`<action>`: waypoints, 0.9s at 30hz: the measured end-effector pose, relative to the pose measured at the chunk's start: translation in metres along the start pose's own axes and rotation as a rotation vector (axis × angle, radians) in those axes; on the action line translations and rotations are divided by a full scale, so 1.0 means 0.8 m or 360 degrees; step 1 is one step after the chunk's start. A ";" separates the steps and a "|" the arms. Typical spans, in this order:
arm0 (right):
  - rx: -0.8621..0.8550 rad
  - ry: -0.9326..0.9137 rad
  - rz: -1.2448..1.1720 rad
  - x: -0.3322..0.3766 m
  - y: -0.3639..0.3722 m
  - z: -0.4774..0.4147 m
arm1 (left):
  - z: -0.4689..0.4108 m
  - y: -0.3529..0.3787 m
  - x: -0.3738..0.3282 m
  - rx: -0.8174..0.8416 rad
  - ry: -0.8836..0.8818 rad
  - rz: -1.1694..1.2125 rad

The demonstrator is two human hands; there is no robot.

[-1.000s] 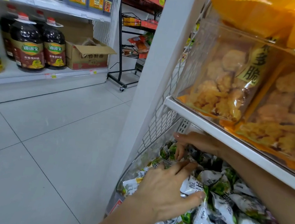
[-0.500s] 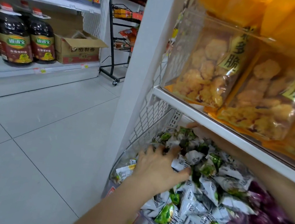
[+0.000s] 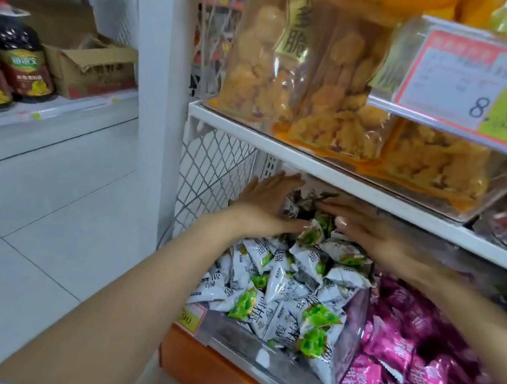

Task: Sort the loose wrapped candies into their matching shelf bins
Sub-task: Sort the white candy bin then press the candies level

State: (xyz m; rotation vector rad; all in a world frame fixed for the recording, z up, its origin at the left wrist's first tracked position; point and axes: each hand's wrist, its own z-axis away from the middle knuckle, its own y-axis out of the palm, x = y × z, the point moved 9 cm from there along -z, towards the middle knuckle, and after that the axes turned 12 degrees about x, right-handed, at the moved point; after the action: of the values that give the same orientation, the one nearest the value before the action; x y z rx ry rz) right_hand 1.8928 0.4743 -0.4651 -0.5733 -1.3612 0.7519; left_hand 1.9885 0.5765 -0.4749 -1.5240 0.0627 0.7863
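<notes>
You are facing the shelving, and the upper shelf (image 3: 312,163) hangs low over everything you are working on. Under it sit two heaps side by side. The white-and-green candies (image 3: 283,277) fill the clear bin (image 3: 229,334) nearest the mesh side panel (image 3: 213,168). The magenta candies (image 3: 401,350) fill the next compartment to your right and touch the white heap along a clear divider.

Both of your arms reach over the white-and-green heap to its far end, right under the shelf lip. Your left hand (image 3: 263,205) stands on edge against the mesh side of the heap, palm turned inward. Its fingers (image 3: 281,182) are straight and held together, pointing toward the back, and they hold nothing. Your right hand (image 3: 367,233) lies lower and flatter on the candies, with its fingers (image 3: 332,208) stretched leftward, also loose and not gripping. That hand is blurred, so a small piece tucked beneath it cannot be ruled out.

What matters is the narrow gap between your two palms. A small clump of darker wrappers (image 3: 305,201) lies there at the back of the bin, just ahead of your right fingertips and beside your left palm. Whether they match this bin or are strays is too blurred to tell. If they are strays, your right hand looks the nearer one to pinch them. The lift would have to come toward you, since the shelf leaves little room above.
</notes>
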 end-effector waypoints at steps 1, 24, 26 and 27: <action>-0.0050 -0.0024 0.0031 0.000 -0.002 0.001 | -0.011 0.006 -0.002 0.0116 0.0019 -0.0078; -0.0271 -0.0105 -0.0079 0.004 0.014 0.017 | -0.026 0.019 0.006 0.0391 0.0163 -0.0317; -0.0188 -0.0071 -0.0241 0.003 0.016 0.018 | -0.023 0.009 0.012 0.0327 0.0113 -0.0387; -0.0132 -0.0059 -0.0296 0.004 0.018 0.018 | -0.021 0.004 0.016 0.0298 0.0077 -0.0461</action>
State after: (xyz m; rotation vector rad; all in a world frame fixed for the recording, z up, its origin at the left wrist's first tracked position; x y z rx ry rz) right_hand 1.8767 0.4850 -0.4718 -0.4913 -1.4630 0.5598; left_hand 2.0042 0.5662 -0.4856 -1.3365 -0.0472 0.4982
